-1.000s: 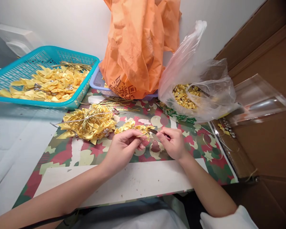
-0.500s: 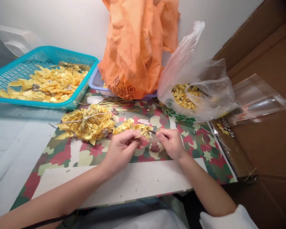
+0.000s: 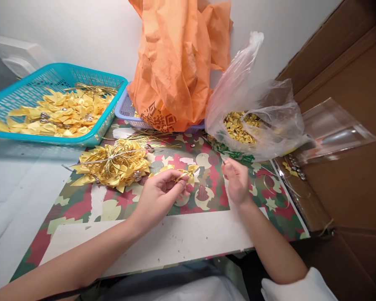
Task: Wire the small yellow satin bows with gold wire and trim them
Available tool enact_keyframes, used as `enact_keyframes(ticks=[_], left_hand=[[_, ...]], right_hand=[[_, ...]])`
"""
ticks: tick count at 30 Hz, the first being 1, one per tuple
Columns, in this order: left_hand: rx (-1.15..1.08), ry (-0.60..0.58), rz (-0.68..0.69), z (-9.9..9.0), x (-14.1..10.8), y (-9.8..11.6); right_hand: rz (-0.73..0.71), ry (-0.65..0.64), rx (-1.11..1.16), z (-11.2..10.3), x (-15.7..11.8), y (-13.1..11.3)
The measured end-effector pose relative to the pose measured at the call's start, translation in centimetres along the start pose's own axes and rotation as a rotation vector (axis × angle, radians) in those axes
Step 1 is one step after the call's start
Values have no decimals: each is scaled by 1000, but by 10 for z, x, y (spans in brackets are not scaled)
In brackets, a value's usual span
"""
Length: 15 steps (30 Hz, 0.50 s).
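Note:
Over the patterned mat (image 3: 217,198), my left hand (image 3: 161,190) is closed, thumb against fingers, on a yellow ribbon bow (image 3: 192,172) with gold wire. Part of that bow is hidden behind the fingers. My right hand (image 3: 237,182) is closed around a thin dark tool (image 3: 223,159); just its tip shows, pointing up and away from the bow, so its kind is unclear. Left of my left hand lies a bundle of yellow ribbon bows (image 3: 125,156), their gold wires gathered in the middle by a pale tie.
A teal basket (image 3: 89,136) of yellow bows stands at the left. Behind are a purple basket (image 3: 121,109), an orange bag (image 3: 175,71) and loose gold wires (image 3: 158,137). A clear plastic bag (image 3: 277,125) with small gold pieces sits before the cardboard (image 3: 347,146) at right.
My right hand has moved right and slightly up with the thin tool, away from the bow. My left hand stays nearly in place, still holding the bow.

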<state>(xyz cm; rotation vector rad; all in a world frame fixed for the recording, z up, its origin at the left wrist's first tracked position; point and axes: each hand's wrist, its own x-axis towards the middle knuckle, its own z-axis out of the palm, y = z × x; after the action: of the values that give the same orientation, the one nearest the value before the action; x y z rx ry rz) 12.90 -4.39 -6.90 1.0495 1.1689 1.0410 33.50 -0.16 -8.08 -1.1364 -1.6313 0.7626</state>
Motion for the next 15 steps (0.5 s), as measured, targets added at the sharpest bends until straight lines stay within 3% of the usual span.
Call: enact_keyframes(ticks=[3,5,7,9,11,13,15], left_hand=[[167,-57,67,-2,1,0],[354,-58,192,-5,3,-2],[538,-27,315,-9,6,-3],[624,-10,373,-11,8,-3],[599,-36,356,-12,9,-2],[504,-99,282,-11,8,0],[383,-177,162,-10,8,2]], right_hand=[[-28,291,-54,-17,12,6],[-55,526,-169,-33,24,11],[-72,671,-307,-51,40,17],[-45,641,-434,-70,58,25],[45,500,-578,-84,77,34],[179,312,-645,-91,95,45],[230,219,-640,-91,110,56]])
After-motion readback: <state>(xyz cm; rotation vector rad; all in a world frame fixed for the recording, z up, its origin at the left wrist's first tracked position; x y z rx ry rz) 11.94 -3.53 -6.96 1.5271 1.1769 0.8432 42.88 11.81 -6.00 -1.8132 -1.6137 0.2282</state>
